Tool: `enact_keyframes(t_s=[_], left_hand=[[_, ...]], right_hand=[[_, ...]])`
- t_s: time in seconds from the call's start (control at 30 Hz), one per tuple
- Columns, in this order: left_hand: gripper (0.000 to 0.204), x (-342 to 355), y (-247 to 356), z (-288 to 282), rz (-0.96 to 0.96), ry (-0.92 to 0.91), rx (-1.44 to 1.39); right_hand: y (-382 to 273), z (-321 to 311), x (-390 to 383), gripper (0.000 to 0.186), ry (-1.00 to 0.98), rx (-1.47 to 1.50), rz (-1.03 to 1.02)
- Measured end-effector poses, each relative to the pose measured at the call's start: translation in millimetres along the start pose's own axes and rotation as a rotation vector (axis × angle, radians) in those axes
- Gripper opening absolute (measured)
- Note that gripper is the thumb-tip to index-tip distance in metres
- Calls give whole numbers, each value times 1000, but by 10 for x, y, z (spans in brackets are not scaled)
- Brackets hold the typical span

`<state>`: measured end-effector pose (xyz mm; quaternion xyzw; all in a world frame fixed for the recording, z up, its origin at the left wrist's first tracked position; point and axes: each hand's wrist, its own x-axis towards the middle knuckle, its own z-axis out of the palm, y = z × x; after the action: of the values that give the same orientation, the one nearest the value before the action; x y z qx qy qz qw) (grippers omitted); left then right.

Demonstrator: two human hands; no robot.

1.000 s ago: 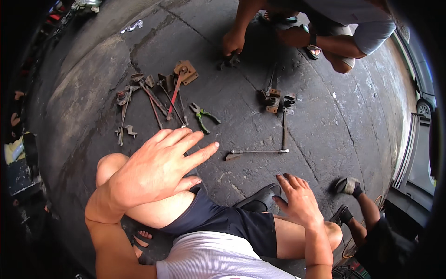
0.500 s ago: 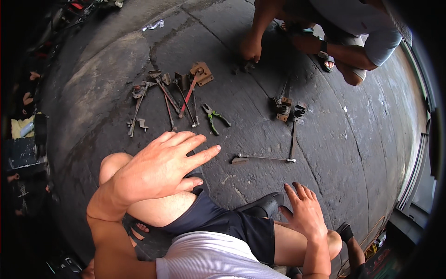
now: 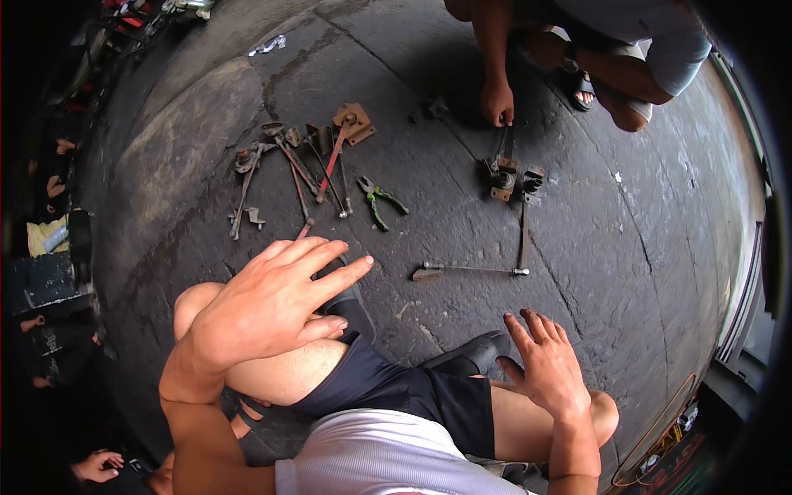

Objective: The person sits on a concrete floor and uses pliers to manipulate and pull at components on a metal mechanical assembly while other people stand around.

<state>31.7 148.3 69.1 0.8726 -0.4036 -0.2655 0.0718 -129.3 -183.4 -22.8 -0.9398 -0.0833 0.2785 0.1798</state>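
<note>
My left hand (image 3: 280, 301) hovers over my bent knee, fingers spread and nothing in them. Above the other thigh, my right hand (image 3: 544, 363) is open too, its fingertips pointing away from me. Beyond the left hand lie green-handled pliers (image 3: 379, 200). Left of them is a group of rusty metal linkages: a red rod (image 3: 332, 165) joined to a rusty plate (image 3: 355, 124), and a grey lever (image 3: 246, 194). Ahead of my right hand, a jointed linkage with a thin rod (image 3: 474, 268) runs to a rusty bracket (image 3: 505, 180).
Across from me a person squats, and that person's hand (image 3: 497, 103) reaches down to the bracket linkage. A small dark part (image 3: 433, 107) lies left of that hand. Crumpled silver wrapping (image 3: 268, 45) is on the cracked dark floor (image 3: 181, 124). Other people's hands show at the left edge.
The other person's hand has moved right, from the small dark part to the bracket linkage. My hands stay raised and open, with only a slight shift in view.
</note>
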Motion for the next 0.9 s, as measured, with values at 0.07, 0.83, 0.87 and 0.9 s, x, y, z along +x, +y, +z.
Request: enact_keyframes(t_s=[0.07, 0.83, 0.87, 0.9], left_hand=[[70, 8, 17, 3, -16, -3, -27], [72, 119, 63, 24, 43, 4, 17], [72, 119, 63, 27, 44, 4, 13], [72, 120, 65, 27, 44, 3, 12]], right_hand=[[9, 17, -9, 69, -7, 3, 0], [8, -37, -75, 69, 16, -15, 4], [7, -40, -76, 69, 15, -14, 5], [4, -42, -75, 69, 15, -13, 4]])
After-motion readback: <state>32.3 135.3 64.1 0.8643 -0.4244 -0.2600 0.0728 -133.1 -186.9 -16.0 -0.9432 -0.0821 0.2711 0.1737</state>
